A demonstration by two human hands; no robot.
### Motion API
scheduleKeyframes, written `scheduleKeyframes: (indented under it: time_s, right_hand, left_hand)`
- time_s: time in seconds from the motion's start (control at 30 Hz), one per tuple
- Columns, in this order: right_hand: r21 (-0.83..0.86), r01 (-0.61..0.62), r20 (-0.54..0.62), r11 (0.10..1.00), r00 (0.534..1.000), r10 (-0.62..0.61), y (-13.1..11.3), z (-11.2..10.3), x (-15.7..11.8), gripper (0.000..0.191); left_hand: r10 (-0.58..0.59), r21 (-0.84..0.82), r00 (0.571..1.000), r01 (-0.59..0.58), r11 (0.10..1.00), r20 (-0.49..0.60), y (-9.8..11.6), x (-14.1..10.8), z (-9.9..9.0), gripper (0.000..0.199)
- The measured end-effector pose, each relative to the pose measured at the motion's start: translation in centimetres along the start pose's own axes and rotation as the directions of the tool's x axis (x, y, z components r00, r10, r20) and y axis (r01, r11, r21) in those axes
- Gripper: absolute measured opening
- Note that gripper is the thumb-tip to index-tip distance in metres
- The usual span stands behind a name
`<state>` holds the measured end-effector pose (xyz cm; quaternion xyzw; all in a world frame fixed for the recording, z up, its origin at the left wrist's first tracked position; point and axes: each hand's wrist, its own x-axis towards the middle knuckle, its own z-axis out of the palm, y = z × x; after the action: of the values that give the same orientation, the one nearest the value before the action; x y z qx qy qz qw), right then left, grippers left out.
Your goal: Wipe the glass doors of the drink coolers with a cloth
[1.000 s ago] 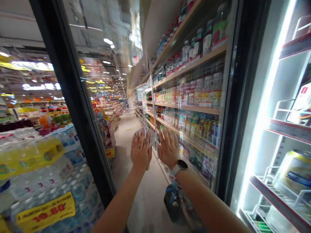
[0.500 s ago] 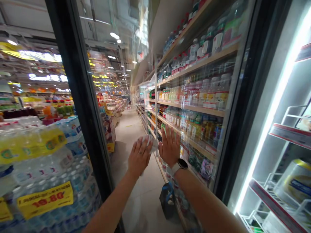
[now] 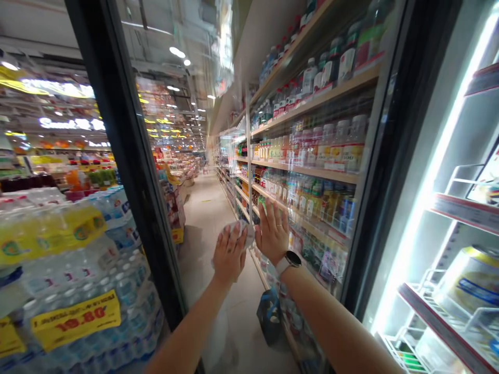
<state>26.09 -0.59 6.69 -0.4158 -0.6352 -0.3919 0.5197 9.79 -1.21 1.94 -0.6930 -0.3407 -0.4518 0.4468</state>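
Lower against the glass door (image 3: 205, 218) than a second ago, the person's left hand (image 3: 230, 254) has slid down relative to the right hand (image 3: 272, 234). It grasps a white cloth (image 3: 249, 235), pinned beneath palm and fingers, the loose edge poking out toward the right thumb. Just beside that grip, the right hand holds nothing, its fingers spread flat toward the pane, a watch (image 3: 293, 258) on its wrist. Well left of the grip, past the black door frame (image 3: 128, 171), a yellow price sign (image 3: 76, 320) fronts stacked water bottles (image 3: 127, 291); right of it show shelves (image 3: 312, 173) of bottled drinks.
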Motion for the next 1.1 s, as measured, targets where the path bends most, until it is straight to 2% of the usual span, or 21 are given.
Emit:
scheduleKeyframes:
  time_s: [0.1, 0.17, 0.2, 0.27, 0.33, 0.47, 0.53, 0.57, 0.67, 0.93, 1.0, 1.03, 1.1]
  right_hand:
    - [0.002, 0.007, -0.014, 1.0, 1.0, -0.006, 0.0, 0.1, 0.0, 0.071]
    - [-0.001, 0.006, -0.008, 1.0, 1.0, -0.006, 0.0, 0.2, 0.0, 0.071]
    - [-0.001, 0.007, -0.008, 1.0, 1.0, -0.007, 0.0, 0.2, -0.1, 0.071]
    - [-0.003, 0.009, -0.007, 1.0, 1.0, -0.009, 0.0, 0.3, -0.1, 0.07]
    - [-0.006, 0.008, -0.004, 1.0, 1.0, -0.008, 0.0, 0.3, -0.1, 0.07]
    - [-0.01, 0.006, 0.004, 1.0, 1.0, -0.006, -0.1, 0.2, -0.1, 0.07]
    - [-0.011, 0.005, 0.01, 1.0, 1.0, -0.005, -0.1, 0.1, -0.1, 0.069]
    - [-0.012, 0.005, 0.016, 1.0, 1.0, -0.005, -0.1, 0.1, -0.1, 0.069]
    - [-0.006, 0.004, 0.017, 1.0, 1.0, -0.004, 0.0, 0.1, -0.2, 0.07]
    - [0.005, 0.003, -0.024, 1.0, 1.0, -0.003, 0.0, 0.1, 0.0, 0.07]
    - [0.003, 0.006, -0.016, 1.0, 1.0, -0.006, 0.0, 0.1, 0.0, 0.07]
    - [0.004, 0.006, -0.01, 1.0, 1.0, -0.006, 0.0, 0.1, 0.0, 0.07]
    - [0.012, 0.004, 0.0, 1.0, 1.0, -0.004, 0.1, 0.2, -0.1, 0.07]
  left_hand:
    - [0.057, -0.02, 0.996, -0.056, 0.998, 0.07, 0.7, -4.1, -0.1, 0.06]
    - [0.097, -0.017, 0.989, -0.096, 0.995, 0.111, 0.4, -4.7, -0.3, 0.06]
    - [0.115, -0.012, 0.986, -0.114, 0.993, 0.125, 0.0, -4.3, -0.4, 0.06]
    - [0.125, 0.005, 0.984, -0.126, 0.992, 0.125, -1.1, -1.6, -0.7, 0.059]
    - [0.095, 0.022, 0.991, -0.098, 0.995, 0.097, -2.2, 2.7, -1.1, 0.058]
    - [-0.037, 0.009, 0.999, 0.037, 0.999, 0.011, -3.9, 11.3, -1.3, 0.057]
    - [-0.082, -0.008, 0.997, 0.081, 0.997, -0.018, -3.9, 13.1, -1.2, 0.056]
    - [-0.089, -0.016, 0.996, 0.088, 0.996, -0.024, -3.7, 13.1, -1.2, 0.056]
    - [-0.051, -0.032, 0.999, 0.051, 0.998, -0.017, -2.6, 10.5, -0.8, 0.057]
    - [0.129, -0.01, 0.988, -0.129, 0.992, 0.09, 0.9, -3.2, 0.2, 0.051]
    - [0.221, -0.016, 0.965, -0.221, 0.975, 0.142, 0.9, -4.7, 0.2, 0.047]
    - [0.267, -0.021, 0.95, -0.267, 0.963, 0.162, 0.7, -4.6, 0.0, 0.046]
    - [0.307, -0.017, 0.936, -0.309, 0.951, 0.172, -0.4, -2.9, -0.4, 0.046]
